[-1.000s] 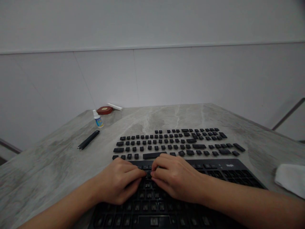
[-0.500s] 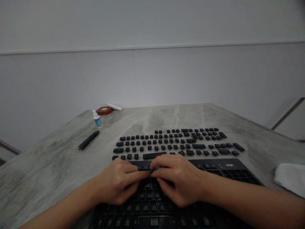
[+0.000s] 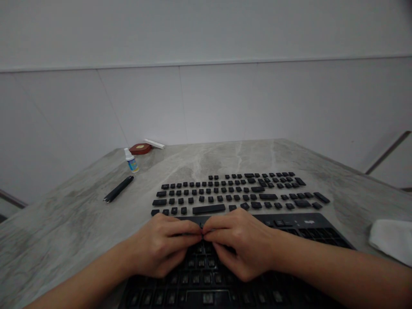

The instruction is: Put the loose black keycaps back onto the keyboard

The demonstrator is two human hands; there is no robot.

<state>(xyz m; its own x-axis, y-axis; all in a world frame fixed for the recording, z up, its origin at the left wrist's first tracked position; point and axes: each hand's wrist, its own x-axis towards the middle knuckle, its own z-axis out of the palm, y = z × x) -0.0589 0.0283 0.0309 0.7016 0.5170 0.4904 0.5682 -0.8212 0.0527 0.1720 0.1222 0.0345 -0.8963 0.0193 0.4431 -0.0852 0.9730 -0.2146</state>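
A black keyboard [image 3: 206,281] with most of its keycaps off lies close in front of me, its bare key sockets showing. Over its upper part my left hand [image 3: 164,244] and my right hand [image 3: 241,242] meet, fingertips touching near the top rows. Both hands are closed in a pinch; what lies between the fingertips is hidden. Behind the keyboard, loose black keycaps [image 3: 210,199] are laid out in rows on the marbled table [image 3: 64,240], with a long space bar [image 3: 209,209] in the nearest row.
Left on the table are two dark pen-like tools [image 3: 119,189], a small white spray bottle [image 3: 131,161], a red-brown box [image 3: 140,149] and a white strip [image 3: 154,143]. A white cloth [image 3: 391,240] lies at the right. A pale wall [image 3: 206,103] rises behind the table.
My left fingers have stretched right until they meet my right fingertips over the keyboard. My right hand has shifted only slightly, its lower fingers spreading. The keycap rows look unchanged.
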